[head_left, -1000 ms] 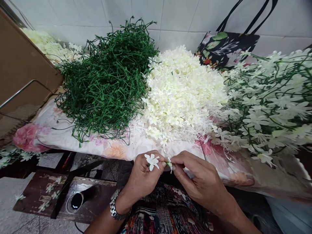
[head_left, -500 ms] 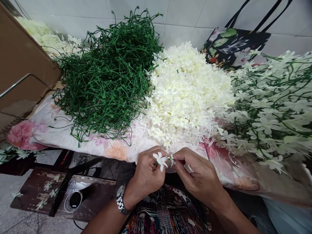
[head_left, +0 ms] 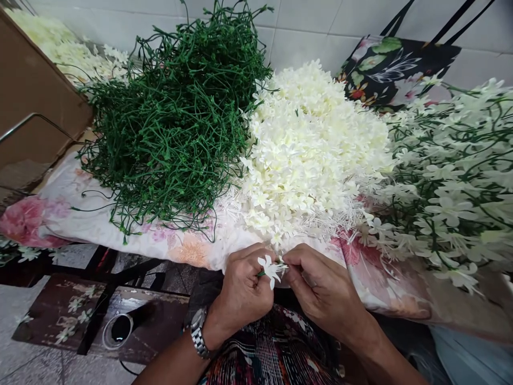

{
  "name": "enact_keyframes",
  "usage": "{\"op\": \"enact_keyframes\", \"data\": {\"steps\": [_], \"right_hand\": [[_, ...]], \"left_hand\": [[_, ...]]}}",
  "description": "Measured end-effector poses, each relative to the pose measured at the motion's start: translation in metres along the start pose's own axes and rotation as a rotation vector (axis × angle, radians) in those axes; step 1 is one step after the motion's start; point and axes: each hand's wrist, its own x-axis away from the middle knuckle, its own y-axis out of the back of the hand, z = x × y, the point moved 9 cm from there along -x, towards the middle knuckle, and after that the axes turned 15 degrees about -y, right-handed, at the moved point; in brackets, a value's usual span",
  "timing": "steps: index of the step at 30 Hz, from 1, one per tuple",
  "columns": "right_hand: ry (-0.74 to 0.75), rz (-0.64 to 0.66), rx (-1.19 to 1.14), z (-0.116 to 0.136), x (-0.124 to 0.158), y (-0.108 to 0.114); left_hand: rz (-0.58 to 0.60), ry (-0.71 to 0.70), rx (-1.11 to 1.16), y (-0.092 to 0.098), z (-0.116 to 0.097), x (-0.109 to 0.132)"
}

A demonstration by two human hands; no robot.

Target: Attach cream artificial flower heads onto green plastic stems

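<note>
My left hand, with a metal watch on its wrist, is closed around a green artificial flower stem that mostly hides in the fist. A white artificial flower sticks out by its thumb. Thumb and forefinger of my right hand pinch a small whitish flower piece right beside that blossom; the fingers cover much of it. Just beyond both hands lies a heap of loose cream-white blossoms. To its left rises a tangled pile of green plastic stems.
Assembled white flowers on stems fill the right side. The floral cloth covers the work surface. A cardboard box stands at left, a flowered black bag at the back wall. A cup with dark contents sits low left on brown wood.
The white blossom at my left hand has shifted slightly right, closer to my right fingertips. Both hands stay nearly in place; the camera view has moved a little.
</note>
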Motion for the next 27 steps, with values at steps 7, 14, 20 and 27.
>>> {"op": "enact_keyframes", "data": {"steps": [7,14,20,27], "right_hand": [[-0.002,0.017,0.002,-0.001,-0.002,-0.002],[0.009,0.008,-0.026,-0.003,-0.003,-0.003],[0.019,0.028,-0.08,0.004,-0.006,0.006],[-0.048,-0.098,-0.233,-0.02,-0.001,0.029]], "left_hand": [[-0.002,-0.064,-0.101,0.001,-0.008,-0.003],[-0.016,-0.006,-0.089,0.001,-0.002,-0.003],[-0.075,0.213,0.197,0.005,0.014,0.002],[-0.268,0.411,0.337,0.018,0.031,0.014]]}}
